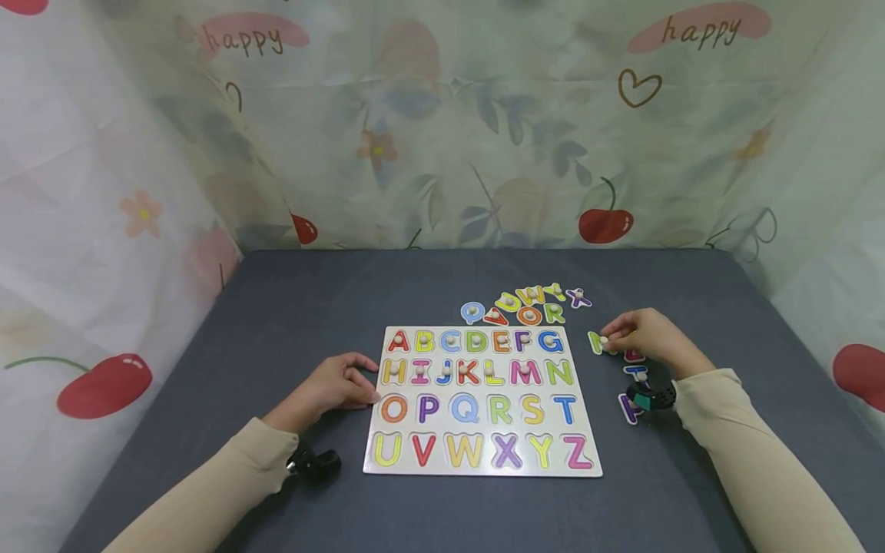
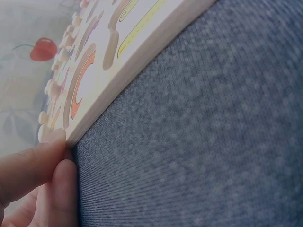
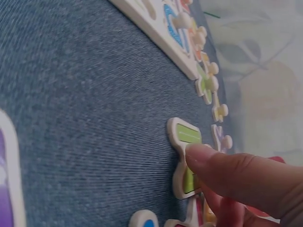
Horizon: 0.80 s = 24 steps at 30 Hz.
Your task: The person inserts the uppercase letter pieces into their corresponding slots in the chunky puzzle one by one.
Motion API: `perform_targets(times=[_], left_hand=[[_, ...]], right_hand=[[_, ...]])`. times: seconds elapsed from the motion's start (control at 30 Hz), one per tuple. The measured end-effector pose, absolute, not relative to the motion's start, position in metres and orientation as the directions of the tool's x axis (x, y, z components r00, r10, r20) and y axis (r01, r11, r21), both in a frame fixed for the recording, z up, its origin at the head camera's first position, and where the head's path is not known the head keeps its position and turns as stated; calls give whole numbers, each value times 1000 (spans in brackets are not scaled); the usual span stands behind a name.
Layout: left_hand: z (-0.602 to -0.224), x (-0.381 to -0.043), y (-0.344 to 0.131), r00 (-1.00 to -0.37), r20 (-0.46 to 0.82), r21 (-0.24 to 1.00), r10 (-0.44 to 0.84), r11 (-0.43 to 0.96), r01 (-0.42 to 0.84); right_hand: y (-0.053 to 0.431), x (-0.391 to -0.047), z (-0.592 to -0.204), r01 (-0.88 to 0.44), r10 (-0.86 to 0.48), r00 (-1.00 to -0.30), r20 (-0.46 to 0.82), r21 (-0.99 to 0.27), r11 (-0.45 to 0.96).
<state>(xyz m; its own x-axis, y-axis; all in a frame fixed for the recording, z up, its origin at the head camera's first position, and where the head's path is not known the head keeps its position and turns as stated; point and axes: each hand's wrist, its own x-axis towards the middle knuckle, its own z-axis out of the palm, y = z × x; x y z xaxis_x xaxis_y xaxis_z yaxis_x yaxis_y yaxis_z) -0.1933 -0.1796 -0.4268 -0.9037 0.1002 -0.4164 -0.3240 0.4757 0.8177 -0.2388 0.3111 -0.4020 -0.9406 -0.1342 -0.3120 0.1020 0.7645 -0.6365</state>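
Currently, the person's right hand (image 1: pixel 643 338) is narrowed in a pinch on a green-faced, white-edged letter piece (image 3: pixel 188 134) with a small pale knob. The piece sits beyond the right edge of a white rectangular alphabet board (image 1: pixel 477 471), near its upper right corner; whether it is raised off the dark grey cloth (image 1: pixel 311 276) cannot be told (its letter is partly covered by the fingers). The person's left hand (image 1: pixel 339 384) is loosely extended, touching the board's left edge without gripping it.

Knobs show on the board from A through M; none shows at the green N (image 1: pixel 558 373).

Risks, in this inspector's judgement: an off-centre pinch on so small a knob could let the piece twist or drop. The black wrist device (image 1: pixel 655 396), close over the blue T piece (image 1: pixel 637 372) and the purple letter piece (image 1: pixel 628 412), could knock either if the forearm sweeps low. Light left-hand contact could allow the board to slide under a sideways push.
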Motion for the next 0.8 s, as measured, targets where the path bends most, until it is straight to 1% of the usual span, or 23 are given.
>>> perform_targets(times=[0.3, 0.53, 0.8], left_hand=[[-429, -194, -180, -902, -421, 817, 95, 471, -332], [-429, -195, -179, -899, -428, 814, 88, 471, -341], [-429, -195, -180, -901, -424, 814, 92, 475, -335]], right_hand=[[310, -241, -407, 120, -114, -942, -317, -631, 766], [309, -239, -403, 141, -75, -951, -301, -633, 761], [290, -226, -388, 93, -92, -965, -247, -646, 758]])
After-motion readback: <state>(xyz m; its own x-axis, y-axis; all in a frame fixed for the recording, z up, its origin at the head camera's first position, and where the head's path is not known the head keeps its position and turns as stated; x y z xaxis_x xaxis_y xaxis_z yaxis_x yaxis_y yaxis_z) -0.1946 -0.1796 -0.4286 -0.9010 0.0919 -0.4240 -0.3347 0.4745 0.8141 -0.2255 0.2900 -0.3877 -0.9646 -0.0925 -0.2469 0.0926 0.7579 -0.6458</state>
